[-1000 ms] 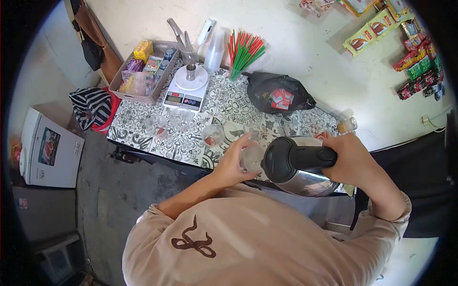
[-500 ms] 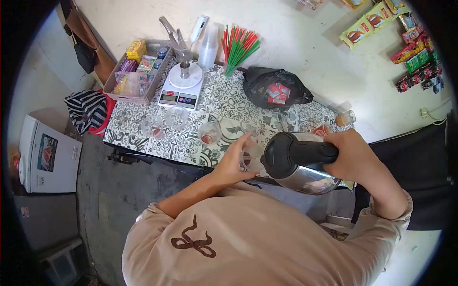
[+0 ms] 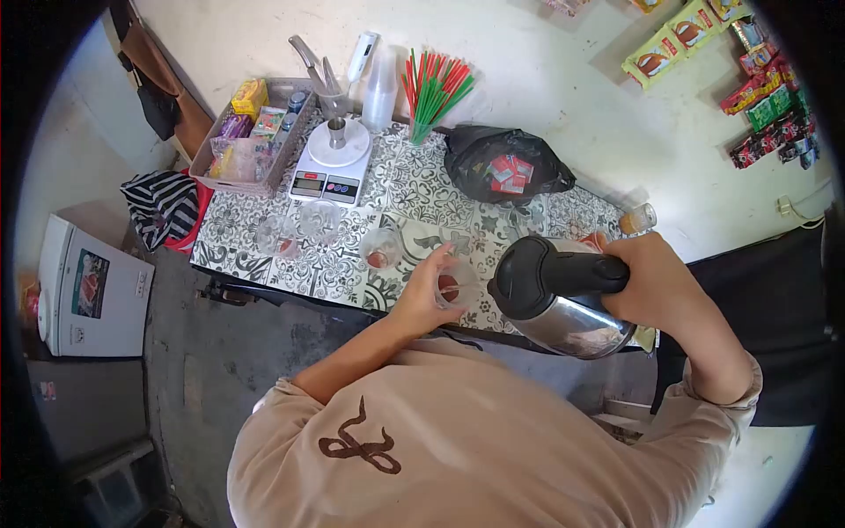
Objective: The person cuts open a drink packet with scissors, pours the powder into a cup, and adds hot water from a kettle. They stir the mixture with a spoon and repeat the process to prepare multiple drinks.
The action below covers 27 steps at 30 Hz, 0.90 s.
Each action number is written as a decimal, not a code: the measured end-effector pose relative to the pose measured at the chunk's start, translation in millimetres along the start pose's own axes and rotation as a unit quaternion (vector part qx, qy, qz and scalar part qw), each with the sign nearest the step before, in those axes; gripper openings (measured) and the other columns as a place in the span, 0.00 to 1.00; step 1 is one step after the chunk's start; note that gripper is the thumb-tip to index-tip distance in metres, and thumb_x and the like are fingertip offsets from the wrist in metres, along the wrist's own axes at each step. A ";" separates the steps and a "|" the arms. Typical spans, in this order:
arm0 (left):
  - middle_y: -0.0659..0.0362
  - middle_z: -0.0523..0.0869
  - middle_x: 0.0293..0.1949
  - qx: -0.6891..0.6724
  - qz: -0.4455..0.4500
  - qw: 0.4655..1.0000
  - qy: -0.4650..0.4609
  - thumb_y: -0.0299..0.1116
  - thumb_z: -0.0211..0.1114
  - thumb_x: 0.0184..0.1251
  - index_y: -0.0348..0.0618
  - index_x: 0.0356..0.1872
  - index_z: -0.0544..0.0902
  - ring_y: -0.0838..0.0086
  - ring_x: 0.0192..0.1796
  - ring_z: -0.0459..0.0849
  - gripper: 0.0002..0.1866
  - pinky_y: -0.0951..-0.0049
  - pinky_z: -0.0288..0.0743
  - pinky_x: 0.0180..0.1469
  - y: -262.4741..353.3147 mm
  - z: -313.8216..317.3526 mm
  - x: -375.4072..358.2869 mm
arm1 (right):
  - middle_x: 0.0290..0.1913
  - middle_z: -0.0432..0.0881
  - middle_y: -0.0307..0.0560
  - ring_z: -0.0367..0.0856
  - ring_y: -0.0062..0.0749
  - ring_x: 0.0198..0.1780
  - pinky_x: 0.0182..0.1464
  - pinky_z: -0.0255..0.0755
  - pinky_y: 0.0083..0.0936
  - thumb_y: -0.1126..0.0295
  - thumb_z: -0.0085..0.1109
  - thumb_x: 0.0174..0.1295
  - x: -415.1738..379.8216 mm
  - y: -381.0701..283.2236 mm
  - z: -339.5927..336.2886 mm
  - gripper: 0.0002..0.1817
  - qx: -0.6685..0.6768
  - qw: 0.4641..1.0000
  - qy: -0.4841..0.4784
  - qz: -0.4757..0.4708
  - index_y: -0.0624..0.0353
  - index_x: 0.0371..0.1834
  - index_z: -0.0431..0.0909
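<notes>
My right hand (image 3: 635, 277) is wrapped round the black handle of a steel electric kettle (image 3: 576, 327), tipped so its spout faces left. A clear plastic cup (image 3: 466, 289) with reddish-brown content at its bottom is held by my left hand (image 3: 429, 295), fingers curled round its side. A thin stream seems to run from the spout into that cup. Left of this hand stands another clear cup (image 3: 381, 249) with a little red-brown content. Farther left are two more clear cups, one (image 3: 319, 223) behind the other (image 3: 278, 238).
A white kitchen scale (image 3: 327, 176) carries a metal jigger (image 3: 336, 134). Behind stand stacked cups (image 3: 379, 92) and red and green straws (image 3: 433, 97). A basket (image 3: 268, 182) of packets is at the left; a black plastic bag (image 3: 458, 163) and a small jar (image 3: 638, 218) lie right.
The kettle has shifted slightly right, away from the held cup, and its spout is less over it. My left hand keeps the cup, whose reddish content now shows more clearly.
</notes>
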State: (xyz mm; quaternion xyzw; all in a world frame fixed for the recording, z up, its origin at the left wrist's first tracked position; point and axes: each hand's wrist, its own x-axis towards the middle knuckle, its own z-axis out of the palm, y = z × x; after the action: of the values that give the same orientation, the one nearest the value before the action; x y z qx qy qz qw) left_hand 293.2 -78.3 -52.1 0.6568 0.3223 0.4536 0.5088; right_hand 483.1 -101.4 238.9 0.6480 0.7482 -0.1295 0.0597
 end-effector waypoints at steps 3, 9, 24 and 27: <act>0.48 0.70 0.54 0.013 0.007 1.000 0.009 0.23 0.75 0.36 0.45 0.66 0.54 0.62 0.51 0.74 0.52 0.66 0.71 0.54 -8.6 2.4 1.8 | 0.21 0.77 0.58 0.79 0.52 0.28 0.33 0.72 0.36 0.72 0.61 0.37 0.5 2.4 -2.9 0.08 -0.006 1.000 -0.006 0.005 0.64 0.22 0.78; 0.46 0.71 0.53 0.044 0.029 0.998 0.033 0.25 0.75 0.36 0.42 0.65 0.55 0.59 0.54 0.73 0.50 0.65 0.68 0.56 -24.5 7.2 9.2 | 0.21 0.77 0.59 0.79 0.52 0.29 0.33 0.72 0.35 0.71 0.60 0.37 0.8 12.1 -3.0 0.09 0.000 1.000 0.013 -0.005 0.65 0.22 0.77; 0.46 0.67 0.57 0.001 -0.003 0.996 0.087 0.24 0.73 0.43 0.39 0.65 0.53 0.60 0.60 0.69 0.47 0.66 0.64 0.60 -65.6 25.8 30.4 | 0.20 0.76 0.60 0.78 0.48 0.24 0.30 0.70 0.33 0.74 0.58 0.36 16.3 43.1 14.4 0.10 0.032 0.996 0.086 -0.010 0.68 0.24 0.77; 0.45 0.66 0.57 0.071 0.043 0.988 0.129 0.25 0.73 0.44 0.37 0.65 0.54 0.61 0.57 0.71 0.46 0.68 0.67 0.57 -81.2 29.1 36.4 | 0.23 0.78 0.61 0.80 0.52 0.31 0.36 0.73 0.35 0.72 0.58 0.37 20.6 51.3 20.7 0.12 0.063 0.995 0.082 0.008 0.66 0.27 0.79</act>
State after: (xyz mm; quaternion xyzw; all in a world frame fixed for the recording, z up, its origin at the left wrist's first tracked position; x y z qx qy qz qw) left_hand 337.0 -34.8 -122.4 0.6408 0.3882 0.5317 0.3949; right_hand 528.8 -80.9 207.7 0.6645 0.7359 -0.1228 -0.0416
